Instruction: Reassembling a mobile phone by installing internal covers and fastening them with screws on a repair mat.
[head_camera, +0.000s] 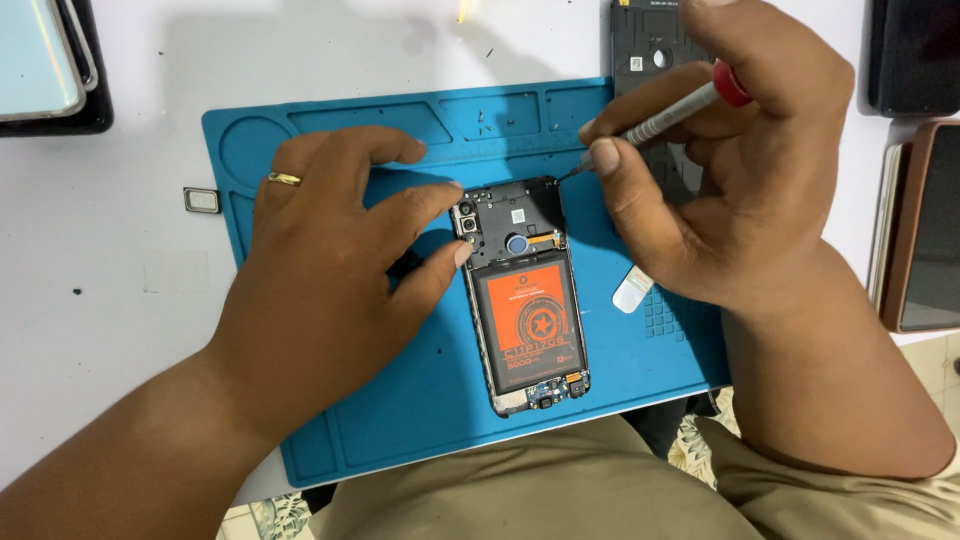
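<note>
Head view: a person works over an opened phone (525, 295) lying back-up on a blue repair mat (400, 400)
Phone: near the mat's middle, rear cover off, orange battery (530, 318) filling its lower half, black top shield (515, 210) above it
Left hand (330, 270): rests on the mat left of the phone, fingers spread, thumb and forefinger tips pressing the phone's upper left edge; it grips nothing, a ring on one finger
Right hand (740, 190): right of the phone, closed around a slim screwdriver (665, 115) with a red cap, the tip at the phone's upper right corner
Risk: the tip could skid off a small screw and scratch the shield or prick the battery, since only two fingertips steady the phone
Second risk: a freed screw could roll away across the mat
Edges: the phone's foot lies close to the mat's near edge
Open room: bare mat left of the phone; to its right a small silver tab (632, 293) and a dark back cover (650, 60) crowd the space
Beyond the mat: other devices (925, 230) far right, a small tray part (202, 200) left
</note>
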